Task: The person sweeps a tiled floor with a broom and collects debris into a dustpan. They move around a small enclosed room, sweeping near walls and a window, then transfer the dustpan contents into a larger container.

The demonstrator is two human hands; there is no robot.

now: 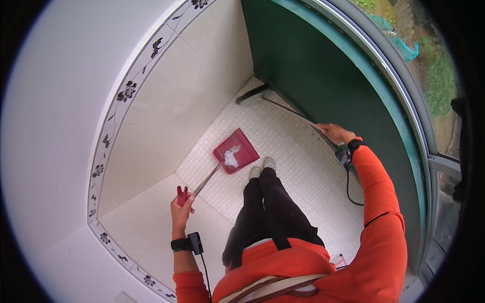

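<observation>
My left hand (183,206) is closed around the upper end of the metal handle of a red dustpan (248,147). Crumpled white paper or tissue (230,158) and some smaller debris lie in the pan, which is at the tiled floor in front of my shoes. My right hand (335,133) grips the long handle of a broom (254,94). The broom's head, slightly blurred, is at the floor near the corner between the tiled wall and the dark green panel, beyond the dustpan.
A dark green panel (322,68) stands along the right, below a window frame (398,72). The tiled wall (151,132) with a flower border rises at the left. A small pink object (341,261) is beside my waist. Cables hang from both wrist devices.
</observation>
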